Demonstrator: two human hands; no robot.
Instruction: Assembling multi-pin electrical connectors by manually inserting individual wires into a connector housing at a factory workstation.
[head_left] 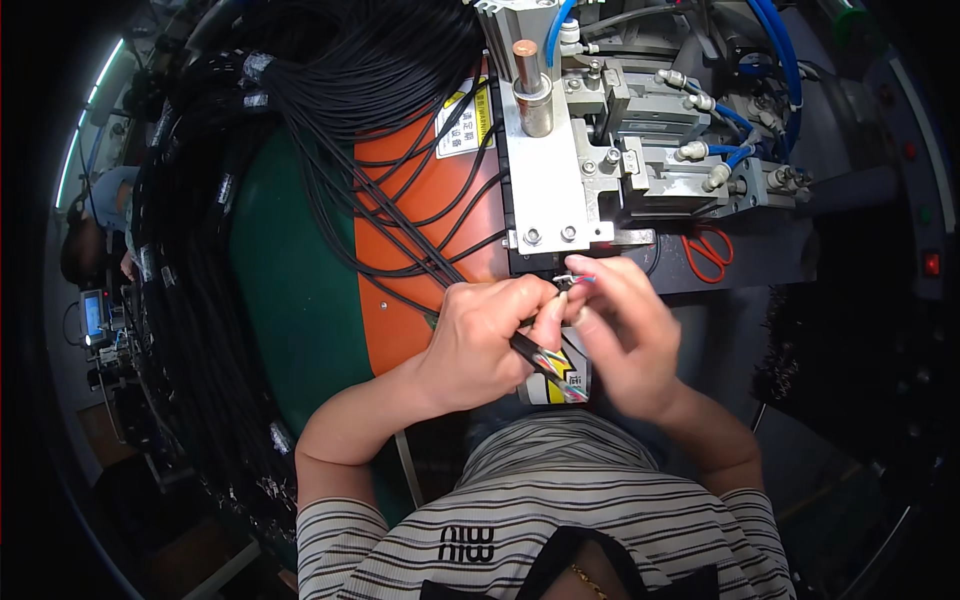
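My left hand (478, 335) is closed around several black cables, its thumb and forefinger pinching one cable end just below the machine's front. From that end, short coloured wires (587, 279) fan toward my right hand (632, 335). The right thumb and forefinger are bent and apart around these wires; the hand is slightly blurred, and a light touch on them cannot be ruled out. Other black cable ends (528, 349) poke out under my left hand, their coloured wires bare at the tips. The machine's metal plate (548, 190) stands right beyond my fingertips.
Pneumatic cylinders (660, 120) with blue hoses fill the back right. Red-handled scissors (708, 254) lie right of the machine. A big bundle of black cables (370, 70) spreads over the orange panel (395, 330) and green surface (290, 250). Another person (105, 215) is at far left.
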